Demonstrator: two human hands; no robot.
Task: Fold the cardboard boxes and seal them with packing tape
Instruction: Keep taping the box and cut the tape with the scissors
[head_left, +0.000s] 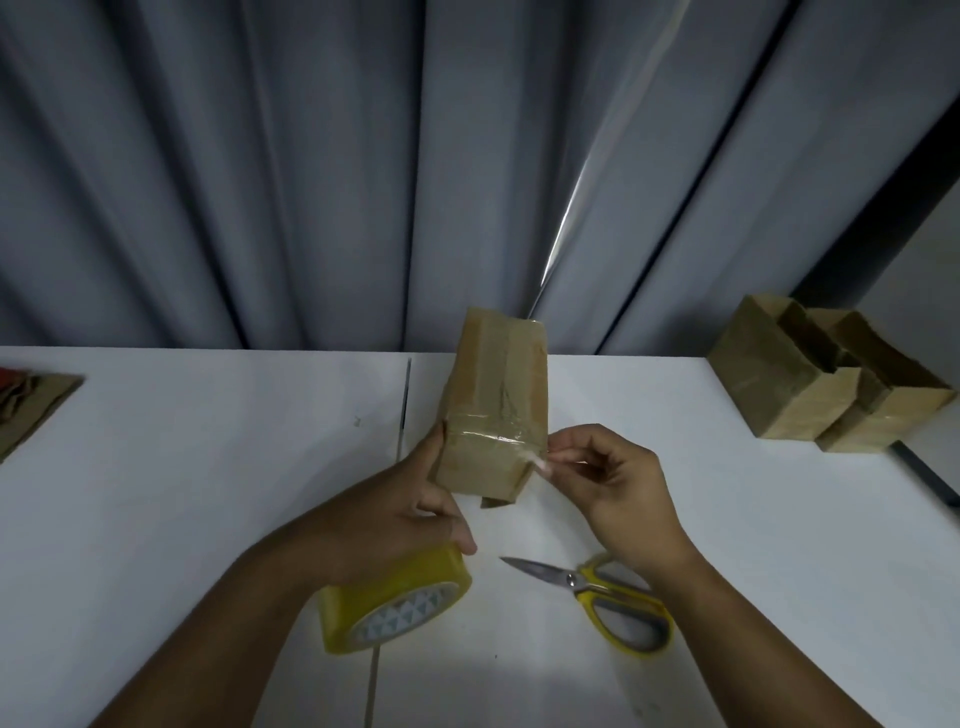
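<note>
While the left hand (415, 499) is gripping the cardboard box (493, 405) upright at mid white table (208, 467), the right hand (613, 483) is pinching a clear tape end (535, 460) at its right edge.

Tape roll (395, 597): the left grip (415, 509) and its wrist are covering the roll's upper part.
Scissors (597, 584): the right grip (613, 483) wrist is hiding part of the yellow handles.
Box (493, 395): the left grip is hiding its lower left edge.
Pinch: blur is obscuring whether the right grip is pinching tape or cardboard at the box corner.
Flat cardboard (31, 405): far left of the left grip, the frame edge is cutting it off.
Dark object (930, 478): far right of the right grip, the edge is cutting it, leaving it unidentifiable.
</note>
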